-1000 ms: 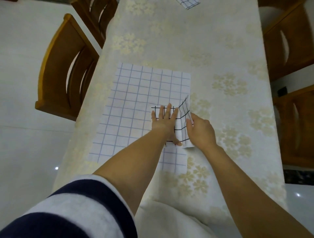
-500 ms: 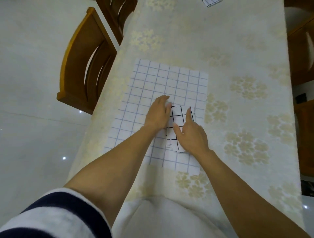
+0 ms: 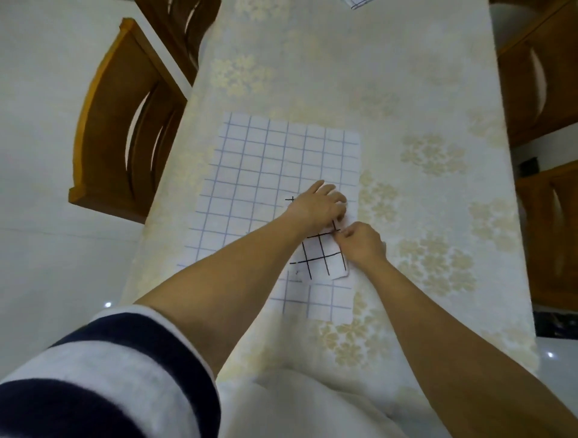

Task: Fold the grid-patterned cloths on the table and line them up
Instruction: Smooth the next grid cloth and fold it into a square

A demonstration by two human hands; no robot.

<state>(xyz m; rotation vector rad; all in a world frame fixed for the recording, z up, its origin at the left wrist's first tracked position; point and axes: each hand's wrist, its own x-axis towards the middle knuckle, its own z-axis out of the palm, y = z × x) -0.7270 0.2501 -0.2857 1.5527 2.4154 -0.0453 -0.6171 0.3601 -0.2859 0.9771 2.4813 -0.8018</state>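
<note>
- Since half a second ago, the left hand point(image 3: 316, 204) is lying farther right and forward, now over the far part of the small black-grid cloth point(image 3: 323, 258); the right hand point(image 3: 362, 244) is sitting lower on the cloth's right edge, fingers curled in where the index finger was extended before.
- The small black-grid cloth is lying folded on the near right part of the large blue-grid cloth point(image 3: 266, 187), with its near end showing below both hands and its far end hidden under the left hand.
- The left hand is pressing palm-down on the small cloth, fingers bent at the tips; whether it is pinching any fabric cannot be told.
- The right hand is pinching narrowly, thumb against fingertips, at the small cloth's right edge, just beside the left hand's fingers.
- The large blue-grid cloth is lying flat and unfolded on the table point(image 3: 391, 78), which is covered by a cream floral tablecloth.
- A corner of another grid cloth point(image 3: 356, 3) is showing at the far edge of the view, well apart from the hands.
- A wooden chair point(image 3: 122, 125) is standing at the table's left side; more wooden chairs point(image 3: 538, 78) are standing at the right.
- A navy-and-white striped sleeve point(image 3: 103, 375) is covering the left upper arm.
</note>
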